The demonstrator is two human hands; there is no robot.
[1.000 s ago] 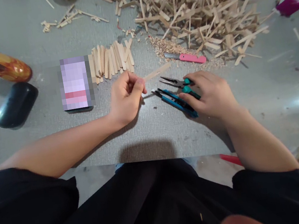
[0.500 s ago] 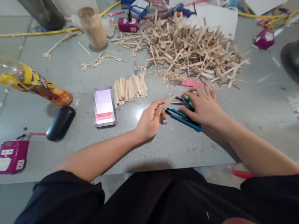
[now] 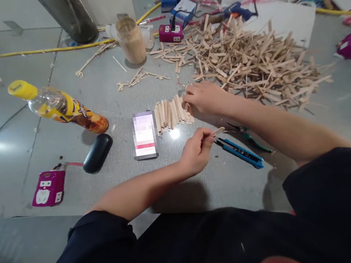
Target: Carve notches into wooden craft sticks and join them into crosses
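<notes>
My left hand is closed in a pinch on a short wooden craft stick, whose pale end sticks out to the right past the fingertips. Further up, my right hand has its fingers bent together at the right end of a row of craft sticks, gripping the last stick there; the fingers partly cover it. A blue utility knife lies just right of my left hand. Beside it rest green-handled pliers, partly beneath my right forearm.
A big pile of craft sticks spreads behind my right arm. A phone lies left of the row. Further left are a dark case, a yellow-capped bottle and a purple power adapter. A jar stands at the back.
My right hand has left the pliers and moved up and left to the stick row. My left hand still holds its stick. The camera view has shifted left.
</notes>
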